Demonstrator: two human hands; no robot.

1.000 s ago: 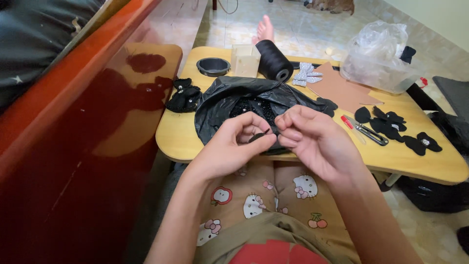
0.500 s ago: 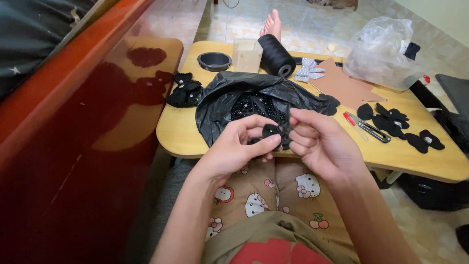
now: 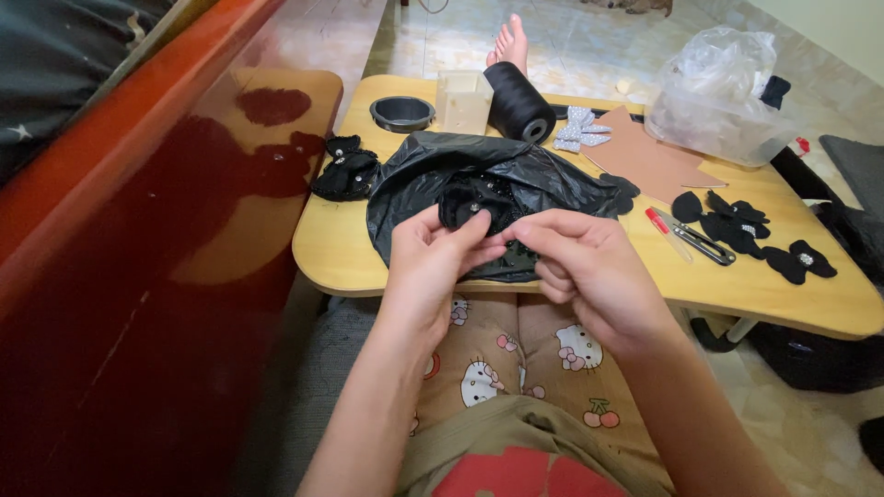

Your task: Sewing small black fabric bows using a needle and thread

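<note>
Over the near edge of a small yellow wooden table (image 3: 331,248), my left hand (image 3: 433,262) and my right hand (image 3: 589,267) meet. Their fingertips pinch a small black fabric piece (image 3: 502,241) between them, just in front of an open black plastic bag (image 3: 460,179) filled with black beaded bows. Whether a needle or thread is in my fingers I cannot make out. A finished black bow (image 3: 345,170) lies left of the bag.
A black thread cone (image 3: 517,101), a beige box (image 3: 463,99) and a round black lid (image 3: 402,112) stand at the back. Right of the bag lie a silver bow (image 3: 578,129), brown card (image 3: 649,161), snips (image 3: 695,241), black bows (image 3: 737,221) and a clear bag (image 3: 723,92). A red-brown panel (image 3: 138,276) runs along my left.
My hands have shifted a little left and closer to the table's near edge, still working the black piece together. My view has tilted slightly.
</note>
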